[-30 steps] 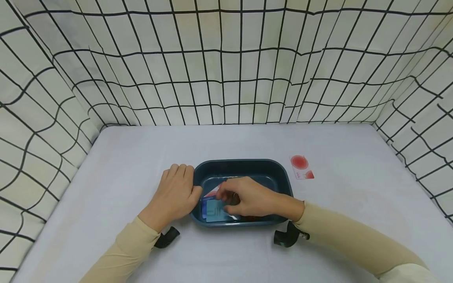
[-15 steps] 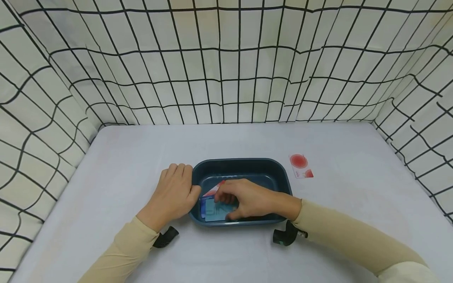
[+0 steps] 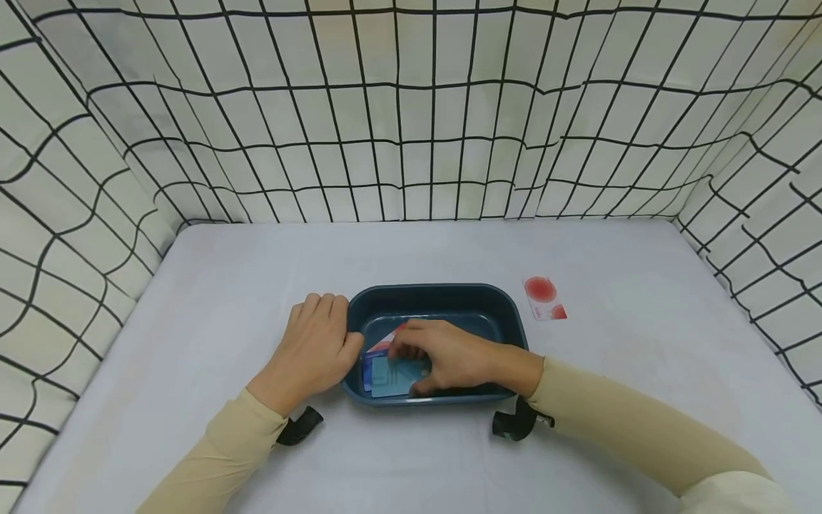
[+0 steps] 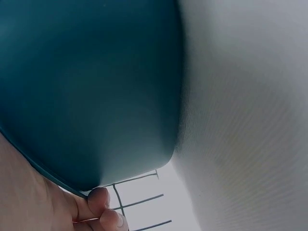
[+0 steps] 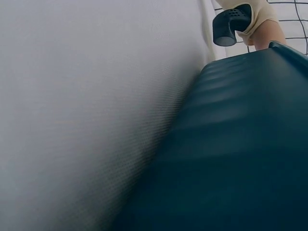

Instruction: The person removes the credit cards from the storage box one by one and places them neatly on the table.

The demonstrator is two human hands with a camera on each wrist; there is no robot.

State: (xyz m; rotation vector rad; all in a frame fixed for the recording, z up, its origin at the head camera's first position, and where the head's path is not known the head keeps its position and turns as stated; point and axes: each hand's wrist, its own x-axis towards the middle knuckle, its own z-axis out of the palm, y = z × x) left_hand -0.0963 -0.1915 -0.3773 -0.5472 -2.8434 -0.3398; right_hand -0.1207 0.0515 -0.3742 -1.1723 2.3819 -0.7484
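A dark teal plastic tray (image 3: 443, 291) lies on the white-covered table, its outer wall filling much of both wrist views. My left hand (image 3: 315, 343) holds its left rim; in the left wrist view, curled fingertips (image 4: 111, 219) show by the rim. Inside the tray, my right hand (image 3: 452, 353) has its fingers and thumb bent around the right side of a light blue card (image 3: 390, 377). That card overlaps a darker blue card (image 3: 367, 371); behind them a red-and-white card (image 3: 385, 341) shows partly. My right hand covers the light blue card's right end.
A white card with red circles (image 3: 542, 296) lies on the table right of the tray. Black netting (image 3: 398, 146) hangs in front of pale walls at the back and sides. Black camera mounts (image 3: 514, 425) sit under both wrists.
My right thumb has shifted slightly lower along the light blue card, and the fingers stay bent. The left hand keeps its place on the rim. The whole view has shifted slightly.
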